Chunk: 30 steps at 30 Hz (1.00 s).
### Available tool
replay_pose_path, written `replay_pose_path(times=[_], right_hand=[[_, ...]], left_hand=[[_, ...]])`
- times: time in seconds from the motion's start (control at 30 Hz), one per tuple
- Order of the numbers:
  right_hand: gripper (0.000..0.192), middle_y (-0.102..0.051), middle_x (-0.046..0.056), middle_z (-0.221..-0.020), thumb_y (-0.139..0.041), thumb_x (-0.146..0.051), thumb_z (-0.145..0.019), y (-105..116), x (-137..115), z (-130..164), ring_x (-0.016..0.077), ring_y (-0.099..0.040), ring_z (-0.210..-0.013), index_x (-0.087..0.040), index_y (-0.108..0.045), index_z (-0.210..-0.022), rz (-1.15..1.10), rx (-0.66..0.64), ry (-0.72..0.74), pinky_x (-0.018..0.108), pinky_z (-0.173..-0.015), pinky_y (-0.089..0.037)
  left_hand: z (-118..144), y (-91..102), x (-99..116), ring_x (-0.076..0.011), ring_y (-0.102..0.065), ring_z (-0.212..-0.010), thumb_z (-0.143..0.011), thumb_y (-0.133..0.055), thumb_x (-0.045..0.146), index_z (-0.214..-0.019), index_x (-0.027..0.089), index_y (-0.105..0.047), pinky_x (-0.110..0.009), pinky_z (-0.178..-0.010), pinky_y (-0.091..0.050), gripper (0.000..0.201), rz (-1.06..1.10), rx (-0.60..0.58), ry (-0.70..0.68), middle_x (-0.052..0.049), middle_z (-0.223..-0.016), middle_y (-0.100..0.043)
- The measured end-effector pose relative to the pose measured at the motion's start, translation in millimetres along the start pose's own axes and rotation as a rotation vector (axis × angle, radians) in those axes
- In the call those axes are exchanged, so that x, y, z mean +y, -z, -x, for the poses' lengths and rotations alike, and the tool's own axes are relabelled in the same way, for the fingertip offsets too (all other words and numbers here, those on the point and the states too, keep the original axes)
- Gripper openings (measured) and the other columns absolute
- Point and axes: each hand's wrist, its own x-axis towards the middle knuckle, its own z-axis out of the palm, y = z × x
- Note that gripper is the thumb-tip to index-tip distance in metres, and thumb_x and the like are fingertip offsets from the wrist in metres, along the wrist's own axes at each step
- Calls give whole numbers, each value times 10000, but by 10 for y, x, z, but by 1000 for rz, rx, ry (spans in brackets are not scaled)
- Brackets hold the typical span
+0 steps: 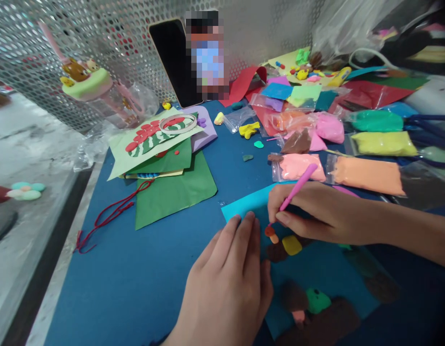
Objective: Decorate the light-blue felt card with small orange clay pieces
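Partly hidden under the right hand, the light-blue paper sheet shows only its upper corner and lower stretch. That hand pinches a slim pink plastic sculpting tool, tip down on a small orange-red clay blob just beside a yellow clay square. Flat, fingers together and extended, the left hand presses the sheet, holding nothing. Brown and green clay shapes below both hands look blurred.

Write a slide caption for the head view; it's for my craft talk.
Right hand presses a pink tool into clay pieces while left hand steadies blue paper.
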Motion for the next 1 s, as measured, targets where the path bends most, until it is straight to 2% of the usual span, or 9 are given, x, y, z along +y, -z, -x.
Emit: replay_pose_path(times=[0.23,0.43,0.7,1.0], right_hand=[[131,-629,-5,-818,-422,-98,-912,9,-11,6,99,-580,-710,-202,-461,-843,-39,-26,69,203,-643,-426],[135,-622,1,-824,-431,-98,-906,-4,-9,-4,104,-579,-711,-200,-478,-831,-21,-23,82,209,-651,-430],[138,-604,10,-820,-426,-101,-917,-20,-9,-4,120,-570,-722,-203,-472,-836,28,-34,85,234,-653,-429],[144,-622,7,-825,-398,-104,-920,14,-11,1,112,-572,-695,-208,-453,-838,-29,-9,62,235,-654,-437]], left_hand=[[12,-2,9,-241,-630,-1096,-904,-413,209,-1141,94,-652,-350,-850,-595,356,-4,-10,14,-85,-1222,-645],[0,23,2,-243,-621,-1112,-903,-413,199,-1141,86,-651,-347,-863,-590,355,-4,-12,-1,-92,-1225,-642],[6,23,4,-243,-613,-1123,-898,-424,194,-1148,83,-646,-347,-871,-588,352,4,-30,-3,-93,-1236,-636],[6,8,3,-243,-638,-1078,-890,-433,190,-1126,85,-657,-350,-841,-599,342,8,-17,13,-92,-1195,-659]])
